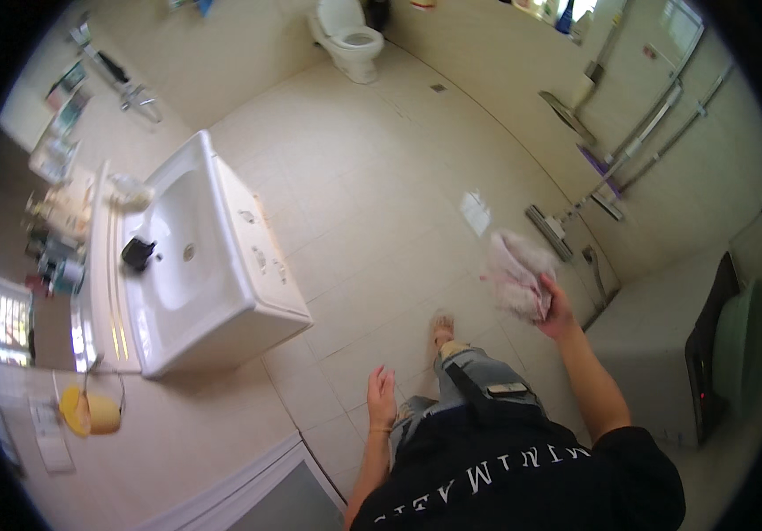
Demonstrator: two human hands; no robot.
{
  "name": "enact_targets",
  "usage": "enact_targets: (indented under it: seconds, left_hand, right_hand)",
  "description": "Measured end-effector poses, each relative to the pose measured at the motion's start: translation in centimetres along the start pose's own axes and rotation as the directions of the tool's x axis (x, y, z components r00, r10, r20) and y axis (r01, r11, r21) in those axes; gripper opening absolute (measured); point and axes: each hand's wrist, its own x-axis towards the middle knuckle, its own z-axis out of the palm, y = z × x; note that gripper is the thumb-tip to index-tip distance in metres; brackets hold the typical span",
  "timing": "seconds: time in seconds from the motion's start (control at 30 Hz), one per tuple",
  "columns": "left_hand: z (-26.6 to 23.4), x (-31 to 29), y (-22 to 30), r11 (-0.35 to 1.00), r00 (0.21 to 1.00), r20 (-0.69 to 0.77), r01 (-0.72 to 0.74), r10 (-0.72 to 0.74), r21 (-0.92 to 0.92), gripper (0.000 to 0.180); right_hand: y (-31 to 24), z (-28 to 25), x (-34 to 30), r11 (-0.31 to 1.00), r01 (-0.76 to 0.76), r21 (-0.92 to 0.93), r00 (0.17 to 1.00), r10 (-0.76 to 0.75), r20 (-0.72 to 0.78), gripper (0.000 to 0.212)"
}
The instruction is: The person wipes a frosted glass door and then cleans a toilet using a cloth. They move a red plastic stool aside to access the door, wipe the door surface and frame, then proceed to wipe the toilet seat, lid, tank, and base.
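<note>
A crumpled pale pink and white cloth (520, 276) is in my right hand (558, 310), held out over the floor to the right of my legs. My fingers are closed on its near edge, and it looks slightly blurred. My left hand (382, 400) hangs at my left side with its fingers stretched out and nothing in it. The floor and my left leg are nearest to that hand.
A white washbasin cabinet (248, 265) stands to the left, with a black object (138, 254) by its basin. At the far end is a toilet (350, 40). A flat mop (547, 232) and other mops lean along the right wall, near a grey-white box-shaped appliance (651, 332).
</note>
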Motion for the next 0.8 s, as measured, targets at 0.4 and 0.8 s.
enact_targets:
  seconds: [0.4,0.8]
  left_hand:
    - [20.7,21.1,17.6,0.926,0.939,0.240,-0.300,0.244,0.231,0.038]
    - [31.8,36.7,32.3,0.629,0.728,0.478,-0.677,0.492,0.383,0.053]
  right_hand:
    - [-16.5,1.8,14.2,0.919,0.302,-0.252,0.950,-0.311,0.006,0.036]
    - [-28.0,5.4,29.0,0.916,0.326,-0.233,0.945,-0.320,0.065,0.044]
